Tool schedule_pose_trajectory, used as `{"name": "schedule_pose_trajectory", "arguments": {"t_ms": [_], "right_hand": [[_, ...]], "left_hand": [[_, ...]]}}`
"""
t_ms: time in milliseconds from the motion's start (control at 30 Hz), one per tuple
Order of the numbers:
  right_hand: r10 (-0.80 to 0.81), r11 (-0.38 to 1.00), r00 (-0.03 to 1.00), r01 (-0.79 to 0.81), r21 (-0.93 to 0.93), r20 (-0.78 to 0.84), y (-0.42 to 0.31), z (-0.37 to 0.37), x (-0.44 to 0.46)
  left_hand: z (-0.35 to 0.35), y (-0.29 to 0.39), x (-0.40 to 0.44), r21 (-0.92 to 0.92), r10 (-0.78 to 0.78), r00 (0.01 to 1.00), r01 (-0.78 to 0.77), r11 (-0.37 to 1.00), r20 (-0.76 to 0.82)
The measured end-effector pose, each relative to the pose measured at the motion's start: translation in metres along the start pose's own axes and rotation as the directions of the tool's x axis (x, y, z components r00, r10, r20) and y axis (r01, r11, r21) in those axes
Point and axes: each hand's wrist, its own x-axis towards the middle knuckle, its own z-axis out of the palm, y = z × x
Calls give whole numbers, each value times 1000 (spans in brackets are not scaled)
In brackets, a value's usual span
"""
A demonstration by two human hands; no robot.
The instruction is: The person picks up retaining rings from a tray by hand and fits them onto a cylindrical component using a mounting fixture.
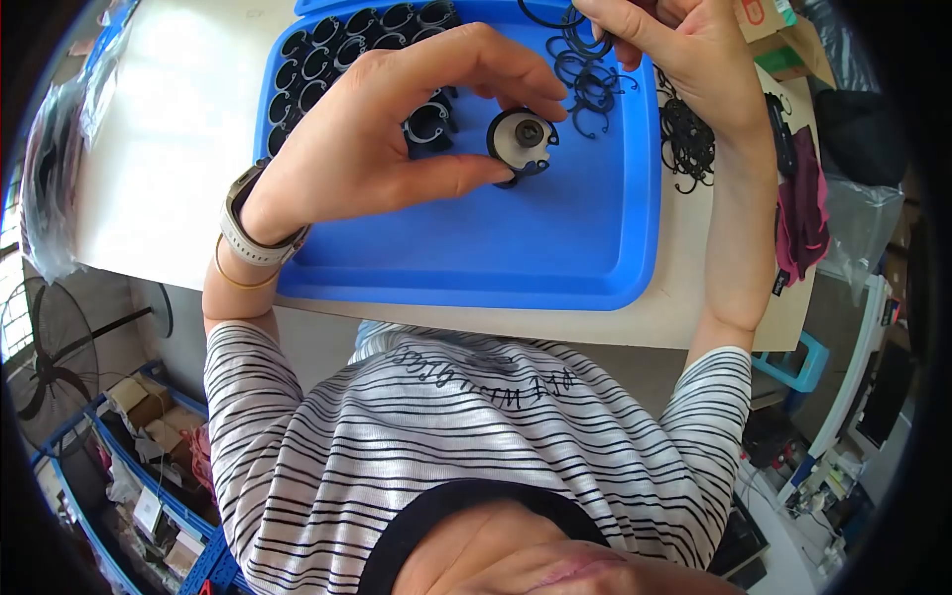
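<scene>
My left hand (372, 149) has its thumb and fingers around a small round part (514, 147) with a pale disc, a dark centre and a black retaining ring at its edge. This part stands in the blue tray (466, 248). At the top edge of the view, my right hand (684, 55) pinches black retaining rings; its fingertips are partly cut off. Below those fingertips, several loose black retaining rings (592, 84) lie in the tray. Rows of black cylindrical parts (315, 64) with shiny rims fill the tray's upper left, partly hidden by my left hand.
A heap of black rings (686, 139) lies on the pale table (164, 149), right of the tray. Beyond it are a dark red cloth (803, 208) and a cardboard box (788, 50). A fan (50, 357) and blue crates (149, 476) stand at lower left.
</scene>
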Motion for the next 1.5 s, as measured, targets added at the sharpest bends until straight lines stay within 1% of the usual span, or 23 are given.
{"name": "schedule_pose_trajectory", "arguments": {"t_ms": [67,267,300,367,467,500,567,600,667,700,767,800,867,967,1000,1033,1100,1300,1333,1400,1433,1467,1500], "right_hand": [[311,899,925,-361,-246,-218,-16,5,-3],[304,897,930,-353,-266,-208,1,1,0],[-2,1000,1000,2,-24,4,30,-8,6],[-354,909,927,311,278,121,42,-13,7],[-314,944,945,321,-77,94,9,-4,1],[-10,972,999,0,-235,-39,-7,2,-2],[274,882,938,-333,-334,-212,0,0,-1],[-7,997,1000,5,-76,-21,27,-10,4],[-332,922,940,305,240,80,27,-10,4],[-17,996,1000,15,-88,-24,-1,-1,-1],[248,878,944,-314,-361,-217,-5,-1,0],[-33,985,999,28,-169,-30,17,-10,4],[-350,935,932,343,88,91,38,-15,7],[-415,879,905,370,302,97,24,-5,8],[-1,999,1000,1,-38,-17,-12,10,1],[-177,983,983,173,63,53,6,8,6],[-508,836,841,428,344,187,39,9,19],[-580,804,794,524,280,181,25,28,13],[-69,997,996,71,-26,50,-15,41,3],[414,860,883,-459,-222,-221,-14,41,2],[-57,997,998,58,-43,37,26,30,12],[-317,947,942,310,81,105,36,27,13],[-554,825,816,511,242,166,44,27,17]], "left_hand": [[1,0,0,-6,5,1000,-5,1000,-4],[0,0,0,25,24,1000,-24,999,-7],[0,0,0,44,35,999,-35,998,-3],[-2,3,2,95,48,999,-49,994,7],[-1,4,3,141,67,998,-68,988,10],[-1,4,3,135,74,997,-73,988,1],[-5,1,3,139,108,994,-109,984,20],[-7,-1,3,142,142,989,-146,979,38],[-7,-6,0,124,155,988,-150,981,-28],[-7,-7,-2,108,168,981,-157,982,-93],[0,-3,-5,121,144,971,-122,985,-190],[4,-3,-7,112,85,943,-51,992,-322],[2,0,-18,4,-142,875,162,987,-463],[11,16,-6,-352,-266,801,74,933,-536],[10,19,-3,-459,-310,775,29,888,-551],[6,21,-2,-112,-200,832,166,980,-517],[8,20,1,35,-203,843,253,967,-498],[6,21,2,257,-151,881,289,922,-449],[6,20,2,283,-135,888,280,917,-440],[6,9,5,288,-117,890,264,921,-441],[6,-1,7,289,-112,890,259,922,-441],[6,-38,16,227,316,844,-237,945,-434],[6,-46,19,186,501,736,-472,862,-456]]}}
